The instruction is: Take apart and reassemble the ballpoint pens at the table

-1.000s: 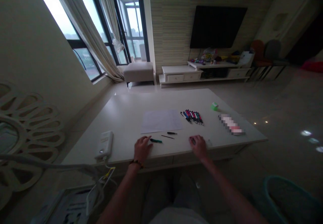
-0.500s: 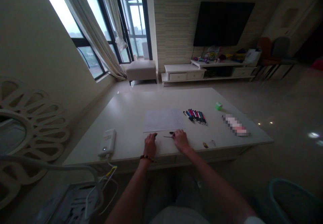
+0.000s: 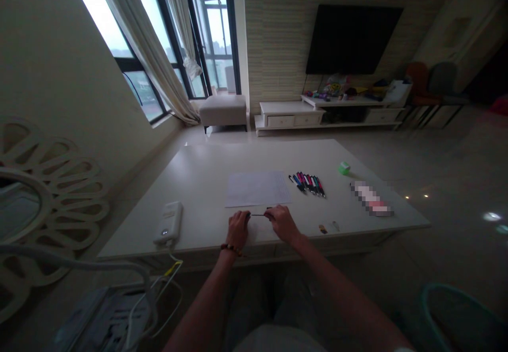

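Home living room, wall-mounted television (image 3: 354, 39), curtains (image 3: 146, 50), ottoman (image 3: 223, 110)

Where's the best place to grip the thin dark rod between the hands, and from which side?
Probably a fingertip pinch near the right end of the thin dark rod, coming from the right, where the right hand appears to hold it. It is too slender for a full-hand grasp, runs crosswise, and its left end points at the left hand.
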Available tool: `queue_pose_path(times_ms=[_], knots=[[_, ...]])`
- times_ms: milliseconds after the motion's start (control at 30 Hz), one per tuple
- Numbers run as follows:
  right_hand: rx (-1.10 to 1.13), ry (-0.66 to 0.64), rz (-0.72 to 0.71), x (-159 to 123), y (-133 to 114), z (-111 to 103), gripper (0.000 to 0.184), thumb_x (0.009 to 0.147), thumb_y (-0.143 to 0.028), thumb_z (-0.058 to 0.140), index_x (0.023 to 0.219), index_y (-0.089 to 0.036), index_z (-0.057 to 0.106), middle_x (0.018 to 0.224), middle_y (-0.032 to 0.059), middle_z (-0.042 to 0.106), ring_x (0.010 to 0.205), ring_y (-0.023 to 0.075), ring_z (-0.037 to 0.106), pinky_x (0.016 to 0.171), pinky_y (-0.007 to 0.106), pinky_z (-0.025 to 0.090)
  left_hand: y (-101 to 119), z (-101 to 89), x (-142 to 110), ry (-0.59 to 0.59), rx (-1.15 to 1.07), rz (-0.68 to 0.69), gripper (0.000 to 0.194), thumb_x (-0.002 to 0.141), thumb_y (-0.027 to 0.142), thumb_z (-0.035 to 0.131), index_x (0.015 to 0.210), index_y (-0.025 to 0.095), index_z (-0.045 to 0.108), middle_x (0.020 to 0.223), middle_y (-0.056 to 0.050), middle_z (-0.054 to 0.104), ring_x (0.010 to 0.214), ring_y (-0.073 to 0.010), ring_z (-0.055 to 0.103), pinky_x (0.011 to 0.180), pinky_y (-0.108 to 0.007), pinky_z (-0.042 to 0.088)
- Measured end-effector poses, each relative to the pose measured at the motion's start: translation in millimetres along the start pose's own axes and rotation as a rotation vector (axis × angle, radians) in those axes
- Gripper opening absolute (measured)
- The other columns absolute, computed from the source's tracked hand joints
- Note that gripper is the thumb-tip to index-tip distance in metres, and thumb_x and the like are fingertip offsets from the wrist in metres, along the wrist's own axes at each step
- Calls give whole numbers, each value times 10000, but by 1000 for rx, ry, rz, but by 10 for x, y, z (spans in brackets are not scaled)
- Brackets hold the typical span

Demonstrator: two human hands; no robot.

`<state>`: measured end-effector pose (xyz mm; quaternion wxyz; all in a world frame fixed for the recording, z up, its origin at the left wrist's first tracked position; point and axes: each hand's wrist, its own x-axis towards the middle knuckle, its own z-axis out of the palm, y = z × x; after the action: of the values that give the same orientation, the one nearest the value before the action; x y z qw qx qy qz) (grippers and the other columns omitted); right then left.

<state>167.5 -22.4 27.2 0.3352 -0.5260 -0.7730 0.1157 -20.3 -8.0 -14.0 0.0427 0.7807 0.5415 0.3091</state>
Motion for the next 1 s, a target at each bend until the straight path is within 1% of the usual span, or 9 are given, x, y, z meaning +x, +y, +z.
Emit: queue_pose_path(times_ms=[100,233,367,500,567,633,733,867,1000], knots=[[-15,-42,-32,33,10,-19,145,815,-165,536,850,-215,667,818,49,678,843,201,550,790,332,346,8,4,-15,-43,56,35,214,899,240,355,1003,208,540,900,-44,577,873,-154,509,780,-295,350],[16,-124,-99,83,-11,-31,117,796,-153,564,822,-197,669,763,44,674,792,178,569,782,302,376,32,2,-44,-135,128,180,213,894,234,370,1029,232,535,888,-36,564,850,-158,496,764,-304,336],[151,-72,-17,103,-89,47,125,775,-167,601,885,-195,652,716,29,665,732,155,602,752,271,411,66,-30,-57,-130,144,224,251,902,236,348,1108,226,490,908,-41,556,847,-162,483,752,-305,330],[323,-107,71,65,-98,121,129,774,-198,604,899,-191,635,660,2,654,621,136,610,668,251,438,96,-75,-55,-169,179,266,240,894,245,365,1090,249,504,874,-33,552,808,-163,474,737,-305,318],[375,-99,87,30,-26,111,159,776,-245,604,925,-197,631,692,4,660,640,139,609,658,253,443,103,-91,-53,-191,203,268,207,890,225,364,999,247,538,856,-31,550,793,-162,470,734,-305,310],[353,-1,104,-12,114,78,167,791,-277,585,930,-200,634,776,25,663,706,148,599,684,267,441,104,-99,-50,-176,221,213,197,889,213,355,939,236,545,847,-32,550,795,-165,469,732,-306,304],[186,160,159,-74,402,47,112,802,-248,563,821,-185,653,821,58,631,791,172,558,753,303,422,101,-96,-44,-118,221,101,211,898,207,325,897,219,536,835,-35,551,804,-168,470,729,-306,301],[53,120,169,-106,687,107,84,784,-209,580,775,-193,662,795,54,589,821,181,523,778,308,406,100,-84,-41,-108,201,77,213,900,210,321,895,218,534,840,-34,555,817,-167,473,736,-302,300],[50,117,169,-39,694,206,98,769,-223,601,845,-202,659,837,47,575,827,175,518,780,301,408,104,-83,-44,-103,186,57,220,908,247,318,880,220,535,830,-29,555,810,-164,476,735,-297,300]])
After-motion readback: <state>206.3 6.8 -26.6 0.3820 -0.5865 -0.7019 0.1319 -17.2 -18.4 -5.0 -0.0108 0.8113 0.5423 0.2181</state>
